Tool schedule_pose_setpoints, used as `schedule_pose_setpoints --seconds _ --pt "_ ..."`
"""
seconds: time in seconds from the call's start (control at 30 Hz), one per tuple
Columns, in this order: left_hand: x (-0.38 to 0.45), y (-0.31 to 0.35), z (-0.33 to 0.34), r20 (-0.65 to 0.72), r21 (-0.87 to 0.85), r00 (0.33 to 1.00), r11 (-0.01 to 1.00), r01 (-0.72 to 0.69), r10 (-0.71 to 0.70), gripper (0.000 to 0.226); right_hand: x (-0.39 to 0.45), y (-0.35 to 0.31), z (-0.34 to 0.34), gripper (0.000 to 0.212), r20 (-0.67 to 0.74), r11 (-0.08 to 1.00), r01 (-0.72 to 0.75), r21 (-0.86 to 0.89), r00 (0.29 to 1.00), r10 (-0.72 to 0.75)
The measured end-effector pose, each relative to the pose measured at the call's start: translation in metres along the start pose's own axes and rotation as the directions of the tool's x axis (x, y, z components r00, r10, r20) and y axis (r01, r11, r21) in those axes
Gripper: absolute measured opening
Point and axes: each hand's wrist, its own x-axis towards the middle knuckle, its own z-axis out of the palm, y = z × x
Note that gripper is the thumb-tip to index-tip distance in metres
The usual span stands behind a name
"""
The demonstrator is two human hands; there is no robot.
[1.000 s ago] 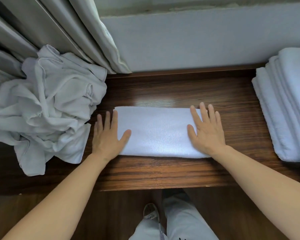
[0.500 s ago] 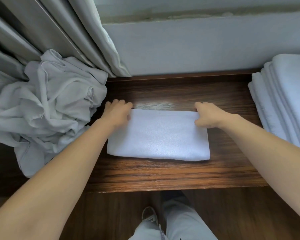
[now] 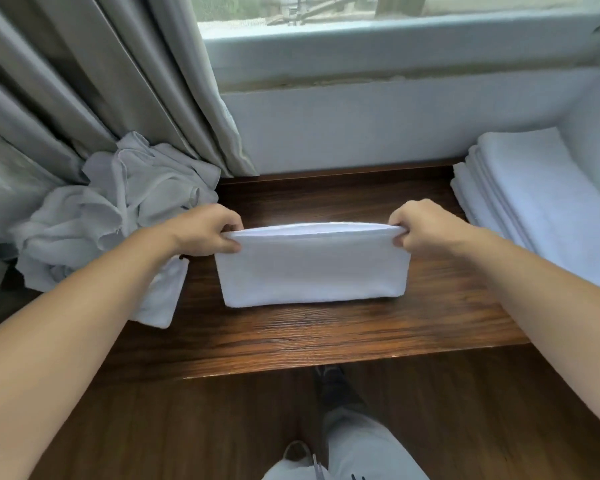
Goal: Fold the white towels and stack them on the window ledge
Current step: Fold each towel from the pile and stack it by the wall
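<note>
A folded white towel [image 3: 312, 271] hangs lifted by its far edge above the dark wooden ledge [image 3: 326, 337], its lower edge near the wood. My left hand [image 3: 205, 232] pinches the towel's upper left corner. My right hand [image 3: 423, 226] pinches the upper right corner. A stack of folded white towels [image 3: 534, 202] lies on the ledge at the right. A heap of crumpled white towels [image 3: 111, 220] sits at the left, partly behind my left forearm.
Grey curtains [image 3: 118, 81] hang at the left down to the heap. A white wall and window frame [image 3: 378, 126] back the ledge. Below the ledge's front edge are wooden floor, my trouser leg [image 3: 357, 445] and a shoe.
My hands went from lying flat on the towel to gripping its far corners and raising that edge off the ledge. The camera tilted up, showing the window.
</note>
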Motion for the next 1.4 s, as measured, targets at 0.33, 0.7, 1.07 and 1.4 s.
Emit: schedule_pose_setpoints --seconds 0.33,0.7,1.07,1.4 --pt "0.025 0.119 -0.072 -0.457 -0.205 0.886 0.959 -0.195 0.083 0.01 -0.141 0.042 -0.067 0.012 -0.447 0.963 -0.219 0.156 0.854 0.266" --pt "0.183 0.292 -0.091 -0.566 -0.553 0.817 0.685 -0.474 0.109 0.029 -0.209 0.149 -0.075 0.017 -0.483 0.69 -0.191 0.698 0.585 0.651" --pt "0.369 0.46 -0.049 -0.295 -0.436 0.906 0.801 -0.411 0.304 0.052 -0.164 0.227 -0.014 0.021 0.24 -0.308 0.294 0.905 0.245 0.939" --pt "0.394 0.441 -0.01 -0.245 0.052 0.906 0.938 -0.342 0.344 0.033 -0.144 0.234 0.038 0.014 0.166 -0.154 -0.085 0.984 0.17 0.971"
